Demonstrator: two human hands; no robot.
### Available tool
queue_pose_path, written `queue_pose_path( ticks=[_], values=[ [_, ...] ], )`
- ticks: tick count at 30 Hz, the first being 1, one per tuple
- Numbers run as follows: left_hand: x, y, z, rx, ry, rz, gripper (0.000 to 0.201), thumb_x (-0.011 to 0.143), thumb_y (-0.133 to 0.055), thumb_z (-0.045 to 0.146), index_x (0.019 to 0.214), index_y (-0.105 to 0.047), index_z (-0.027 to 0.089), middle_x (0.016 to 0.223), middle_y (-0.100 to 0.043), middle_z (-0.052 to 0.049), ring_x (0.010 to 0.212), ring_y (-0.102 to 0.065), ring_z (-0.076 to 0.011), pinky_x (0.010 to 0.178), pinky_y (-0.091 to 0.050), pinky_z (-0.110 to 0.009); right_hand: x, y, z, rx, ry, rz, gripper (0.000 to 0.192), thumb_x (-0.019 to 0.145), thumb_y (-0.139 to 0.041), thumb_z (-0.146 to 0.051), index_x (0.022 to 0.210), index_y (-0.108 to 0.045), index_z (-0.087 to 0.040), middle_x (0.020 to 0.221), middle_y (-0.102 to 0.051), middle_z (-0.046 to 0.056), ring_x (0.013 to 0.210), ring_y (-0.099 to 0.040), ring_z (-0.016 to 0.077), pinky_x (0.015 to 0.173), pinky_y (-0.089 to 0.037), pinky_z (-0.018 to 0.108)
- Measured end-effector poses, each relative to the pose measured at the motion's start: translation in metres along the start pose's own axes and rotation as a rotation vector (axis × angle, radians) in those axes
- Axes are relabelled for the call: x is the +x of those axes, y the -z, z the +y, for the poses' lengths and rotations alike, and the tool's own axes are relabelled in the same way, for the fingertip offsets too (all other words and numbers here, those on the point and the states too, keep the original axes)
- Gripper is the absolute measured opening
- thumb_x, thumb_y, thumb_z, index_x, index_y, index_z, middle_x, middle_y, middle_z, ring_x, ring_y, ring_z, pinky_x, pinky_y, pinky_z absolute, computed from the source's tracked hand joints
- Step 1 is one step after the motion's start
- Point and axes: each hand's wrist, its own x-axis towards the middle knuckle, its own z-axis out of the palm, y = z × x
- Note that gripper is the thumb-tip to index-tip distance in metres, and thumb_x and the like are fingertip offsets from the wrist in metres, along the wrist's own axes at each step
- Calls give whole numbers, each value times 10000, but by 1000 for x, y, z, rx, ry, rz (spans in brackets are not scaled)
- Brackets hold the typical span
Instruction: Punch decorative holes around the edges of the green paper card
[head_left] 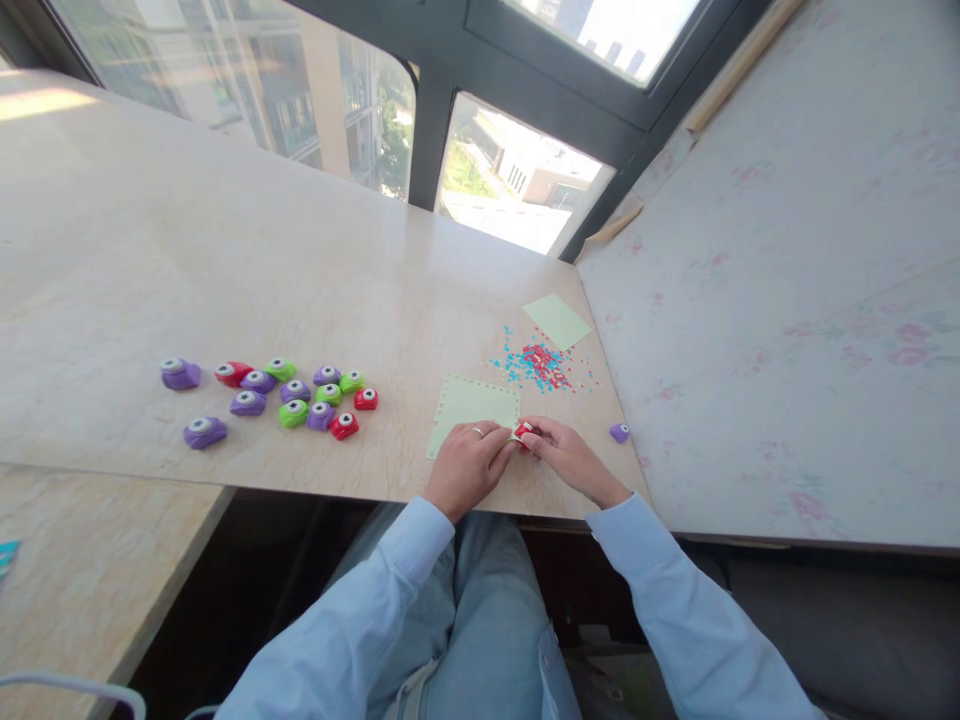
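Observation:
A pale green sheet of paper (472,402) with small holes punched along its edges lies on the tabletop. My left hand (466,466) rests on its lower part, fingers together, holding the sheet near the right edge. In my right hand (574,458) is a small red paper punch (523,430), gripped between thumb and fingers at the sheet's right edge. The fingers partly hide the punch, so I cannot see how far the paper sits in its slot.
Several purple, green and red punches (294,413) stand in a group at the left. One purple punch (619,433) lies by the right wall. Red and blue paper bits (544,365) are scattered beyond the sheet, beside another green paper (557,321). A window (517,180) is behind.

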Motion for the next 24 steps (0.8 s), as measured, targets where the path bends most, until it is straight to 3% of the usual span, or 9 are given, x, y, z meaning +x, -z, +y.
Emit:
queue_pose_path(
  ticks=[6, 15, 17, 21, 24],
  values=[
    [-2, -3, -3, 127, -37, 2, 158, 963, -522, 176, 970, -680, 176, 958, -713, -52, 892, -665, -198, 804, -474, -338, 1, -9, -8, 87, -62, 41, 460, 843, -605, -504, 1117, -657, -139, 921, -697, 59, 766, -611, 163, 675, -500, 290],
    [-3, -6, -4, 166, -26, -34, 141, 957, -544, 167, 906, -675, 183, 928, -714, -40, 913, -665, -184, 824, -445, -339, 9, 0, -19, 2, -144, -133, 344, 831, -571, -469, 722, -649, -152, 634, -585, -1, 598, -542, 129, 583, -442, 258],
    [-3, -6, -4, 166, -15, -38, 147, 957, -542, 172, 879, -667, 179, 926, -713, -41, 909, -666, -186, 826, -444, -343, 10, 0, -18, 11, -162, -133, 320, 838, -579, -450, 794, -671, -146, 641, -598, 2, 589, -551, 129, 579, -454, 260],
    [-2, -6, -4, 138, 26, -24, 180, 963, -523, 177, 844, -658, 175, 927, -715, -45, 927, -665, -187, 853, -442, -348, 9, -2, -14, 12, -139, -68, 415, 872, -584, -438, 1160, -653, -147, 777, -686, 38, 639, -611, 147, 623, -510, 283],
    [-2, -6, -4, 109, 49, -24, 148, 943, -542, 162, 865, -666, 177, 952, -718, -47, 962, -660, -196, 870, -437, -351, 5, -3, -9, -46, -50, -66, 472, 847, -639, -430, 1232, -636, -157, 978, -726, 86, 806, -668, 186, 713, -547, 314]
  ],
)
